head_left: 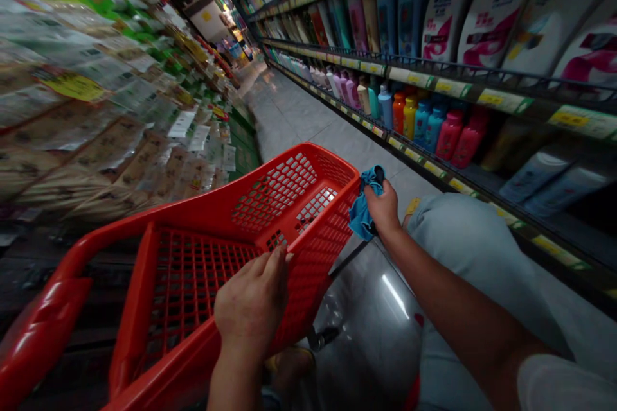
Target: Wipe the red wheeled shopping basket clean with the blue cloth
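Observation:
A red plastic shopping cart (337, 241) with grid walls stands tilted across the view, its basket holding nothing that I can see. My left hand (253, 298) is closed over the cart's near rim, thumb and fingers wrapped on the edge. Further along, my right hand (383, 205) grips a crumpled blue cloth (361, 218) against the outside of the cart's front corner. A small dark part shows at the top of the cloth; what it is I cannot make out. The cart's handle (45, 327) lies at the lower left, with neither hand on it.
Shelves (409, 77) of shampoo and other bottles line the right side, with price labels along the edges. Stacked packaged goods (96, 103) fill the left, blurred. A grey tiled aisle (289, 109) runs ahead between them. My bent knee (463, 257) is close on the right.

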### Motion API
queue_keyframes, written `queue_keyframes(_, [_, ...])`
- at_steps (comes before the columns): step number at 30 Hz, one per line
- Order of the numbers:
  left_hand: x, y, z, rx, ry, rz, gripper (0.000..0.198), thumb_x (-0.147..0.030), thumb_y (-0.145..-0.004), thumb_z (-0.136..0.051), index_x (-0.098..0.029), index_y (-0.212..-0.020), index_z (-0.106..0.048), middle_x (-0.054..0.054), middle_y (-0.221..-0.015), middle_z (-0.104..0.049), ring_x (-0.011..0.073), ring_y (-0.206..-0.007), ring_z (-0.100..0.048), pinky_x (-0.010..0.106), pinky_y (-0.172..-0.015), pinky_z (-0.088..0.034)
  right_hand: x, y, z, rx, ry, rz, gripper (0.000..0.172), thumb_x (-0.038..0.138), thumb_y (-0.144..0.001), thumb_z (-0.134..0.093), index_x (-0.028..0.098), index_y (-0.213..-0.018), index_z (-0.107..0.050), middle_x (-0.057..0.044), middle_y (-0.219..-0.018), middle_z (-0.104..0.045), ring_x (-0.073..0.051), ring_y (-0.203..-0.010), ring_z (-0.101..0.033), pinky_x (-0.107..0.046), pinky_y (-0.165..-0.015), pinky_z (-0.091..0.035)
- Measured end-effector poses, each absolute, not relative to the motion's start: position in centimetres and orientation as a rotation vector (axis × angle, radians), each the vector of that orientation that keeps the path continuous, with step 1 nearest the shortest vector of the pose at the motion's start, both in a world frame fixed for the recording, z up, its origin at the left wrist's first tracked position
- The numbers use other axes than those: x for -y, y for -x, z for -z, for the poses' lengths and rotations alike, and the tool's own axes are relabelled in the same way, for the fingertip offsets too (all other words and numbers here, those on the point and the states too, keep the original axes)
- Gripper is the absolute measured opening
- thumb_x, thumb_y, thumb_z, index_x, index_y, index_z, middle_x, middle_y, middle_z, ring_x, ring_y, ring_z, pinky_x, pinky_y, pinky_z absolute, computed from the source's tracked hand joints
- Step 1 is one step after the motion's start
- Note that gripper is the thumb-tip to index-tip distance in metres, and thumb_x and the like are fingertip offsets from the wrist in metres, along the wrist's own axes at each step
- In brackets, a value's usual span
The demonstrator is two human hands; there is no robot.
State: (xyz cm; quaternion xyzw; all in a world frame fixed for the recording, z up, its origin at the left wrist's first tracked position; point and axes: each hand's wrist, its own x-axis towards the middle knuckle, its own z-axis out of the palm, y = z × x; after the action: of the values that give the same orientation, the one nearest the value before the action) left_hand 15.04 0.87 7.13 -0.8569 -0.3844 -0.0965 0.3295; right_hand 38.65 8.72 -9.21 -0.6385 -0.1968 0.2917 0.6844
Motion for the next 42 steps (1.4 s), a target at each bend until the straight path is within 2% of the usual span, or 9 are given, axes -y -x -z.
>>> queue_keyframes(3, [-0.4, -14.5, -7.3, 0.967, 2.286, 0.302, 0.021, -0.028, -0.099, -0.054, -0.017, -0.099, -0.073, 0.001, -0.071, -0.074, 0.0165, -0.061, -0.066, 0.030, -0.054, -0.037, -7.7, -39.5, 9.1, 0.447, 1.470, -0.779, 0.016, 0.036, -0.069, -0.061, 0.021, -0.076, -0.062, 0.003, -0.061, -0.059, -0.017, -0.059, -0.053, -0.028, -0.061, -0.045])
queue_keyframes(7, [0.3, -13.9, -7.6, 0.936, 2.338, 0.346, 0.021, -0.028, -0.099, -0.055, -0.016, -0.098, -0.072, 0.002, -0.072, -0.075, 0.0159, -0.063, -0.067, 0.028, -0.056, -0.040, -6.2, -40.9, 6.8, 0.576, 1.346, -0.718, 0.023, 0.036, -0.070, -0.062, 0.021, -0.086, -0.067, 0.003, -0.065, -0.061, -0.014, -0.057, -0.052, -0.025, -0.056, -0.043])
queue_keyframes(12, [1.1, -12.8, -7.9, 0.917, 2.409, 0.360, 0.025, -0.028, -0.100, -0.052, -0.017, -0.094, -0.073, 0.001, -0.072, -0.075, 0.0140, -0.061, -0.068, 0.026, -0.056, -0.043, -4.3, -42.4, 6.3, 0.578, 1.438, -0.919, 0.021, 0.035, -0.066, -0.061, 0.021, -0.080, -0.066, 0.004, -0.060, -0.061, -0.014, -0.054, -0.053, -0.025, -0.051, -0.042])
queue_keyframes(17, [1.2, -11.2, -8.0, 1.001, 2.485, 0.345, 0.025, -0.031, -0.100, -0.054, -0.021, -0.088, -0.073, -0.001, -0.075, -0.076, 0.0125, -0.064, -0.069, 0.025, -0.061, -0.048, -2.9, -43.1, 6.3, 0.638, 1.377, -0.954, 0.029, 0.036, -0.069, -0.065, 0.021, -0.093, -0.069, 0.001, -0.070, -0.069, -0.017, -0.061, -0.059, -0.027, -0.057, -0.048])
queue_keyframes(22, [1.1, -12.4, -7.9, 1.118, 2.452, 0.238, 0.038, -0.034, -0.102, -0.047, -0.021, -0.071, -0.064, -0.001, -0.064, -0.069, 0.0147, -0.059, -0.064, 0.028, -0.056, -0.043, -0.9, -41.7, 5.9, 0.596, 1.377, -0.879, 0.024, 0.036, -0.071, -0.065, 0.021, -0.090, -0.066, 0.000, -0.075, -0.070, -0.018, -0.068, -0.061, -0.029, -0.065, -0.050])
queue_keyframes(27, [2.6, -19.9, -5.4, 1.076, 2.582, 0.351, 0.033, -0.035, -0.104, -0.041, -0.021, -0.089, -0.067, 0.000, -0.076, -0.073, 0.0177, -0.068, -0.067, 0.031, -0.065, -0.047, 2.4, -39.9, 5.0, 0.632, 1.484, -0.976, 0.028, 0.038, -0.073, -0.064, 0.023, -0.097, -0.066, -0.001, -0.082, -0.073, -0.021, -0.073, -0.065, -0.033, -0.071, -0.051])
queue_keyframes(32, [4.6, -25.6, -3.3, 1.208, 2.535, 0.307, 0.031, -0.040, -0.101, -0.047, -0.022, -0.079, -0.060, 0.001, -0.062, -0.066, 0.0202, -0.059, -0.064, 0.034, -0.058, -0.041, 1.6, -38.9, 4.4, 0.716, 1.383, -0.900, 0.024, 0.035, -0.071, -0.062, 0.023, -0.091, -0.064, -0.001, -0.086, -0.072, -0.020, -0.079, -0.065, -0.034, -0.078, -0.052])
queue_keyframes(37, [4.5, -24.9, -3.4, 1.257, 2.434, 0.182, 0.033, -0.037, -0.103, -0.044, -0.022, -0.078, -0.059, 0.000, -0.053, -0.060, 0.0197, -0.048, -0.058, 0.033, -0.049, -0.033, 3.5, -36.8, 6.7, 0.651, 1.524, -1.155, 0.015, 0.028, -0.071, -0.058, 0.024, -0.085, -0.061, 0.000, -0.074, -0.069, -0.022, -0.072, -0.066, -0.037, -0.073, -0.054])
queue_keyframes(42, [4.7, -23.8, -3.6, 1.224, 2.406, 0.106, 0.038, -0.035, -0.103, -0.042, -0.023, -0.069, -0.054, 0.000, -0.050, -0.056, 0.0180, -0.045, -0.056, 0.032, -0.048, -0.031, 3.2, -35.9, 5.5, 0.710, 1.365, -1.051, 0.023, 0.029, -0.074, -0.059, 0.024, -0.097, -0.062, -0.001, -0.091, -0.071, -0.021, -0.086, -0.068, -0.036, -0.086, -0.054])
